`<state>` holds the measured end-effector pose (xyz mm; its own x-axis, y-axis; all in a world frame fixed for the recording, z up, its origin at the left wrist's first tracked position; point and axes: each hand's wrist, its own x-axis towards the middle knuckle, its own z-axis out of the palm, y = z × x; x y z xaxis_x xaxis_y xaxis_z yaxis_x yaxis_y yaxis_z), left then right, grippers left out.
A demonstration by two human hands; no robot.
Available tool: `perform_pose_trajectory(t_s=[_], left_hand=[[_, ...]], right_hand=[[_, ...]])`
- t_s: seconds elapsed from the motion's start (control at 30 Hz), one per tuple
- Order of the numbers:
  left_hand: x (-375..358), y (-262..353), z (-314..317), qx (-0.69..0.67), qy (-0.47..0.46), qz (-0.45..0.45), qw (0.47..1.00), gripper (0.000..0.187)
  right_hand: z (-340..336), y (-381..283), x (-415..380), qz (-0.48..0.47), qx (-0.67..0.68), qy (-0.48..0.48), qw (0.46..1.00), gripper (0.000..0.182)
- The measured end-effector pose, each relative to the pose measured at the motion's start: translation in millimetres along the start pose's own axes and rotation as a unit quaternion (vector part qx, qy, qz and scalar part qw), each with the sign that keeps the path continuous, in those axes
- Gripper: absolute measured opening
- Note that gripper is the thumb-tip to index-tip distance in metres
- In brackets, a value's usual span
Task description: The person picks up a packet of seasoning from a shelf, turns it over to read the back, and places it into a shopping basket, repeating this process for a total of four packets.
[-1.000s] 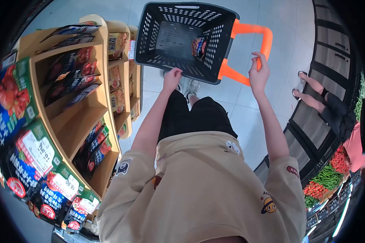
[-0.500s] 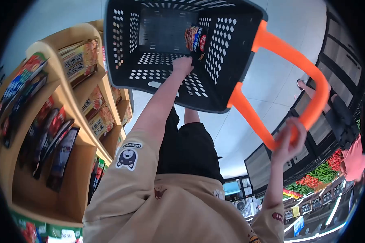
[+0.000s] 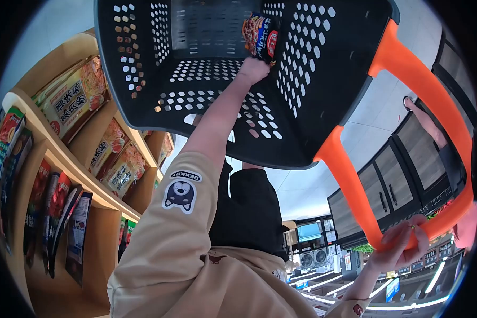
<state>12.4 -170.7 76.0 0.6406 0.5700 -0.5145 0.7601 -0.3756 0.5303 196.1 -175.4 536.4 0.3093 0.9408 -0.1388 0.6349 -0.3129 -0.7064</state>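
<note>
My left hand [image 3: 254, 70] reaches into a black shopping basket [image 3: 323, 100] with perforated sides. Its fingers are closed at the near end of a printed food packet [image 3: 261, 37], dark with blue and red areas and a picture of food. The packet lies against the basket's right wall; the fingertips are hidden. On the right, my right hand [image 3: 400, 246] is curled round the corner of the basket's orange handle [image 3: 350, 185].
At left, wooden shelves [image 3: 98, 196] hold several food packets [image 3: 74, 98]. Dark cabinets [image 3: 387, 185] line the right side. Another person's leg [image 3: 426, 122] shows beyond the handle. Light floor tiles [image 3: 302, 183] appear beneath the basket.
The basket looks larger and nearer, and its handle has swung lower right with my right hand. My left hand has shifted up and right, closer against the packet.
</note>
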Motion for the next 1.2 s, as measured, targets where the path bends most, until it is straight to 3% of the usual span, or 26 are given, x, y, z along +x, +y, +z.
perform_pose_trajectory(t_s=[0.13, 0.23, 0.43, 0.63, 0.77, 0.8, 0.83, 0.9, 1.0, 1.1, 1.13, 1.2], left_hand=[[-17, 2, -22, -0.09, 0.042, -0.12, 0.988, 0.019], [-32, 8, -63, -0.148, 0.124, -0.202, 0.96, 0.023], [-90, 40, -129, -0.17, 0.215, -0.202, 0.94, 0.023], [-180, 115, -194, -0.262, 0.399, -0.206, 0.854, 0.024], [-248, 176, -237, -0.302, 0.489, -0.195, 0.795, 0.025], [-267, 192, -248, -0.318, 0.509, -0.183, 0.779, 0.026], [-287, 210, -259, -0.333, 0.528, -0.172, 0.762, 0.027], [-323, 246, -279, -0.351, 0.56, -0.161, 0.733, 0.028], [-367, 285, -285, -0.337, 0.612, -0.137, 0.702, 0.028], [-406, 317, -283, -0.341, 0.638, -0.141, 0.676, 0.027], [-418, 330, -280, -0.354, 0.636, -0.139, 0.672, 0.027], [-438, 354, -276, -0.382, 0.652, -0.146, 0.639, 0.027]], right_hand=[[3, -7, 3, -0.01, -0.011, -0.023, 1.0, 0.018], [-1, 3, 7, -0.1, -0.007, -0.044, 0.994, 0.015], [4, -12, 3, -0.01, 0.022, -0.012, 1.0, 0.017], [2, -25, 2, -0.003, 0.052, -0.041, 0.998, 0.014], [-3, -25, -2, -0.053, 0.012, -0.048, 0.997, 0.017], [-6, -16, 0, -0.14, -0.11, -0.047, 0.983, 0.028], [-9, -16, -3, -0.16, -0.1, -0.053, 0.981, 0.028], [-6, -28, -5, -0.267, -0.179, 0.081, 0.943, 0.042], [-16, -40, -39, -0.361, -0.174, 0.003, 0.916, 0.058], [-7, -46, -92, -0.453, -0.036, -0.229, 0.861, 0.072], [-3, -48, -112, -0.466, 0.001, -0.306, 0.83, 0.074], [7, -53, -157, -0.399, 0.098, -0.4, 0.82, 0.074]])
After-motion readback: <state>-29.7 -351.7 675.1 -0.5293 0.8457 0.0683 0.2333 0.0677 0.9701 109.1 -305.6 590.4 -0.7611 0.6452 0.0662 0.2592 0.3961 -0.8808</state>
